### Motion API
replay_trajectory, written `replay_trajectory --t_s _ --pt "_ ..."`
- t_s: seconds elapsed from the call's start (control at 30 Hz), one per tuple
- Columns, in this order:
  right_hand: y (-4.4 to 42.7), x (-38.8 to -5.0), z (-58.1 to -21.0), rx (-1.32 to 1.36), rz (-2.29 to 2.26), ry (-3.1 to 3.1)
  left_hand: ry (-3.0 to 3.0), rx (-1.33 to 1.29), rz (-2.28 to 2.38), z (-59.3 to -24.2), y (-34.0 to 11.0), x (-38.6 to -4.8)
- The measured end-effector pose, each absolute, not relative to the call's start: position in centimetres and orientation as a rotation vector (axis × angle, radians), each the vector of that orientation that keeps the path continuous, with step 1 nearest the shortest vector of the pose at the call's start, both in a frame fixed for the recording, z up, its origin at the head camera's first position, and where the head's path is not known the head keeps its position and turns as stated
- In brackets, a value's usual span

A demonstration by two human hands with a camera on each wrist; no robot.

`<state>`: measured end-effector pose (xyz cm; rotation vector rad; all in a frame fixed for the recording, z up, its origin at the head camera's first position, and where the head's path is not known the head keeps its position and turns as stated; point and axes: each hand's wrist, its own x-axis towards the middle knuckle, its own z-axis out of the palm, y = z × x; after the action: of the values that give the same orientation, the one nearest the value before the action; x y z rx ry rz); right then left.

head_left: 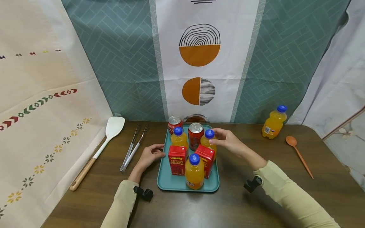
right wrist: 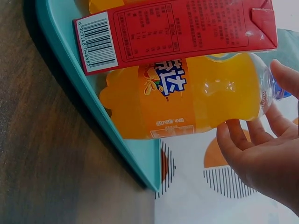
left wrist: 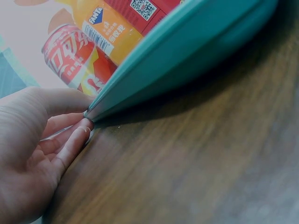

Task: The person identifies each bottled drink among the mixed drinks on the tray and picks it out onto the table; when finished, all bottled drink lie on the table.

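Observation:
A teal tray lies on the table, bearing cola cans, red drink boxes and orange soda bottles with blue caps. My left hand pinches the tray's left rim between thumb and fingers; the left wrist view shows the fingertips meeting at the edge. On the tray's right side, my right hand holds an upright orange soda bottle near its neck, thumb on one side and curled fingers on the other. A red drink box stands beside this bottle. Another bottle stands at the tray's front.
Left of the tray lie metal tongs and a white spatula with a wooden handle. To the far right stand another orange soda bottle and an orange spoon lying flat. A patterned cloth hangs behind the table.

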<state>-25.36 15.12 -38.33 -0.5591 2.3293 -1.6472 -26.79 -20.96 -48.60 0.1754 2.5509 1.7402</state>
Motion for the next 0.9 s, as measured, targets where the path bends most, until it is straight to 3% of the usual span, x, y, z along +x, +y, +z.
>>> replay_trajectory --t_s 0.9 --pt "14.75 -25.14 -38.28 -0.479 -1.661 2.367 2.543 0.188 1.749 -48.47 -20.9 -26.67"
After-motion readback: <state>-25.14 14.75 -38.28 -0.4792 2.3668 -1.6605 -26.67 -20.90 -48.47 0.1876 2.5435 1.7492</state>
